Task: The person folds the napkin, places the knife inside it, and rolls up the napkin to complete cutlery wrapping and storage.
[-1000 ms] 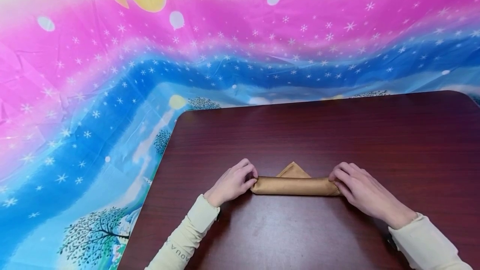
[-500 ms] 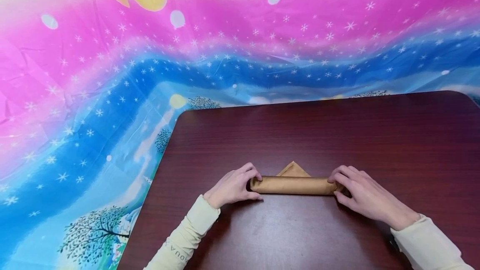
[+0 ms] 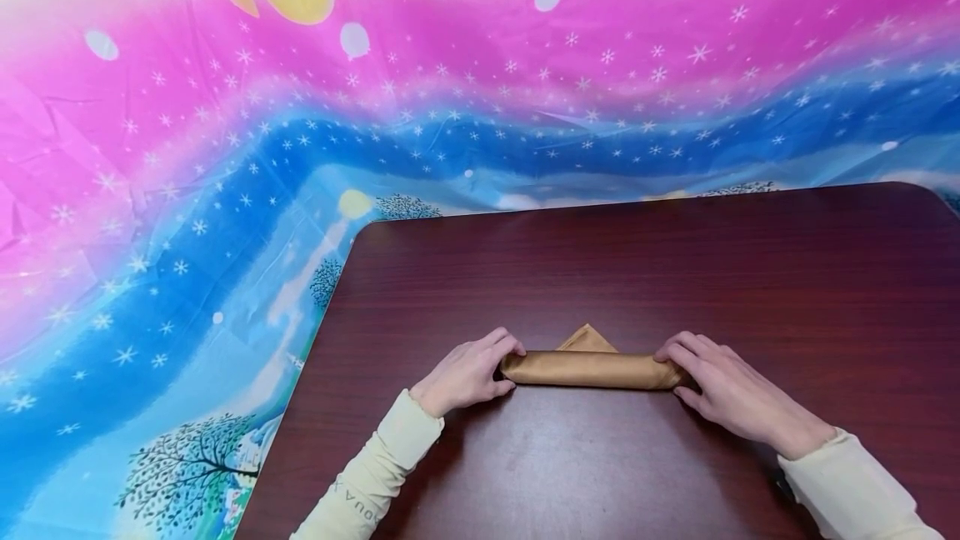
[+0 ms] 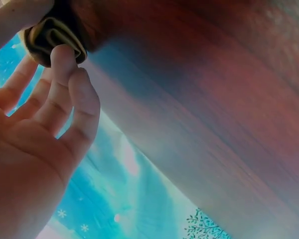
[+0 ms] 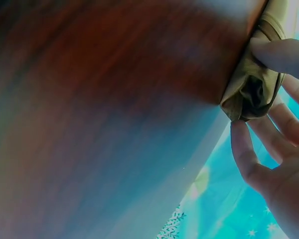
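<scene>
A gold-brown cloth [image 3: 588, 370], rolled into a tube, lies crosswise on the dark red-brown table [image 3: 637, 273]. One flat pointed corner [image 3: 587, 339] sticks out from under its far side. My left hand [image 3: 463, 373] holds the roll's left end, thumb on the near side and fingers over the top and far side. In the left wrist view, that end of the rolled cloth [image 4: 39, 36] shows its coiled layers, with fingertips against them. At the other end, my right hand [image 3: 735, 390] grips likewise. The right wrist view shows this end of the cloth [image 5: 232, 94] with a hollow fold between thumb and fingers.
Behind the table and along its left side hangs a pink and blue printed backdrop [image 3: 480, 90] with snowflakes and trees. The table's rounded far left corner [image 3: 367, 227] is in view. Pale sleeves [image 3: 408, 427] cover both forearms.
Both hands have gone from pinching the roll's end tips to gripping around the ends with thumbs in front. The roll has shifted very slightly away; less of the pointed corner shows.
</scene>
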The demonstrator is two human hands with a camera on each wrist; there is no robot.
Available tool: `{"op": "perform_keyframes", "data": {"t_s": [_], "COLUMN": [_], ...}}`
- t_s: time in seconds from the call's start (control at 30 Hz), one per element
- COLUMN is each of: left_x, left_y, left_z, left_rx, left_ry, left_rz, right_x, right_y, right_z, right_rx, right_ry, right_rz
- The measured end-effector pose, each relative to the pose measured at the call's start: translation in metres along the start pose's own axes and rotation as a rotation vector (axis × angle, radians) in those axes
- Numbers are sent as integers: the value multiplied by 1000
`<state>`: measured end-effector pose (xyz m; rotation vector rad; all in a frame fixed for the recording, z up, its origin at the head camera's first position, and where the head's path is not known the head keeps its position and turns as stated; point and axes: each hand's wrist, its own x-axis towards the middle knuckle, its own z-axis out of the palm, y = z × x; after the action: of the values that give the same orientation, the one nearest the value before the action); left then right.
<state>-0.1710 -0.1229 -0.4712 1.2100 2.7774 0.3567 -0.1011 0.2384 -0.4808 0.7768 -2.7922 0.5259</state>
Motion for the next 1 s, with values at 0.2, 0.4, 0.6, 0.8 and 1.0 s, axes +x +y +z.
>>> {"op": "perform_keyframes", "data": {"t_s": [0.2,0.4,0.6,0.8,1.0], "left_x": [2,3,4,6,9], "left_y": [-2,-6,-8,-10,-13], "left_z": [-1,1,-1,-2,0], "left_rx": [-39,-76,-164,-229,-324], "left_ry": [9,33,54,33,44], "left_rz": [-19,-35,-60,-101,-115], "right_x": [0,1,1,3,6], "right_y": [2,1,1,2,2], "right_z": [2,2,2,3,2], "right_rx": [6,25,44,43,71], "right_ry": [22,49,61,85,51], "right_rz": [-5,-8,11,19,48]}}
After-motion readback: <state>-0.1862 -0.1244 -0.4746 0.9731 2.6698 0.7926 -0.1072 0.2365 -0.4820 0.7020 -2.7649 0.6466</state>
